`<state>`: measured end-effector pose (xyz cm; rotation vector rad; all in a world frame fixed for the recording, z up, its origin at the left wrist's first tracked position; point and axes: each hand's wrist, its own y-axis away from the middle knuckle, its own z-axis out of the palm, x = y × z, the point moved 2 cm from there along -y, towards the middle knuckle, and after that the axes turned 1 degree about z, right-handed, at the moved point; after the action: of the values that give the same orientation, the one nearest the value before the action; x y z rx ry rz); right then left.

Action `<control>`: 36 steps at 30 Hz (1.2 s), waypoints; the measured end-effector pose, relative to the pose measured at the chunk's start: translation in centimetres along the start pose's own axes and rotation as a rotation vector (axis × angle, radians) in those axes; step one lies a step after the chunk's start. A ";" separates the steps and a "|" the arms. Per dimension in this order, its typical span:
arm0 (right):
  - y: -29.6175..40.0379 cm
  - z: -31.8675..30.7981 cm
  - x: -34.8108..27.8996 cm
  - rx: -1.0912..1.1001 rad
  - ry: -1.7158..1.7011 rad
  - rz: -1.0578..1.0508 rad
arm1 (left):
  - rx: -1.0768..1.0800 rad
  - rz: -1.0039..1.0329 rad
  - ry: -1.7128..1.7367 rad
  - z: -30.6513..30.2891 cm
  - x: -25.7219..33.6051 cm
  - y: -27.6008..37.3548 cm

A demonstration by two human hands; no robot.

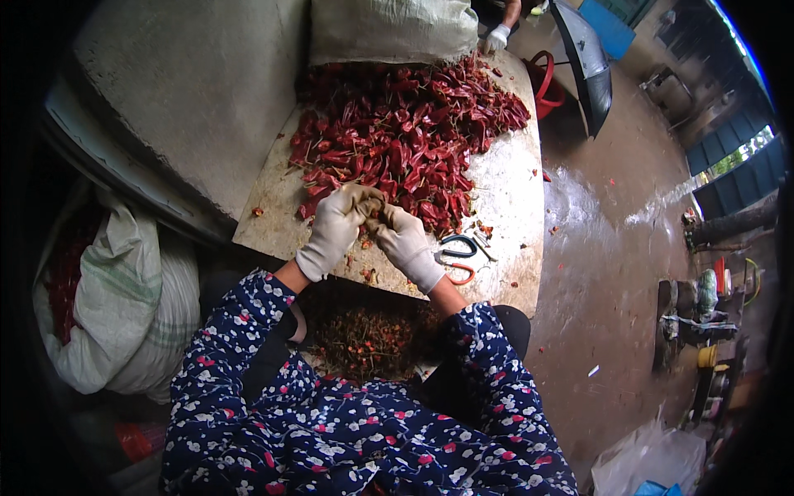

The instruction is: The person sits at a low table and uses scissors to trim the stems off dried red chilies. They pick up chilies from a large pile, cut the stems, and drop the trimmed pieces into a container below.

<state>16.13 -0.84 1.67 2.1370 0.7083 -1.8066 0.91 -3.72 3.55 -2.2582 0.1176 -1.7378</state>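
Note:
My left hand [337,226] and my right hand [403,242], both in soiled white work gloves, meet over the near edge of a worn board table [508,204]. Their fingertips are drawn together around something small and reddish, mostly hidden, perhaps part of a dried chili; which hand grips it I cannot tell. Just beyond them spreads a large heap of dried red chili peppers [397,136]. Scissors [459,245] with one dark and one orange handle loop lie right of my right hand, partly behind it. Chili scraps [369,274] are scattered near my wrists.
A white woven sack [391,31] stands behind the heap, a co-worker's gloved hand [497,38] at its right. Stems and scraps [360,341] lie below the table edge. Open sack [118,297] at left, concrete wall [205,93], red bucket [549,93] and umbrella [583,62] at upper right.

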 end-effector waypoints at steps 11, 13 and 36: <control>-0.4 -4.3 -2.9 0.357 -0.426 0.007 | -0.882 -0.125 -0.566 -1.6 -3.3 2.9; -0.1 -5.0 -3.0 0.330 -0.456 0.068 | -1.018 -0.159 -0.845 -1.9 -3.7 3.7; -0.1 -1.3 -1.4 0.131 0.435 -0.118 | 0.026 0.048 -0.603 -4.5 0.3 -2.1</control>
<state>17.06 -0.42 3.33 2.6665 0.8448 -1.4848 -3.53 -2.62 5.42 -2.6197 0.0198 -0.9634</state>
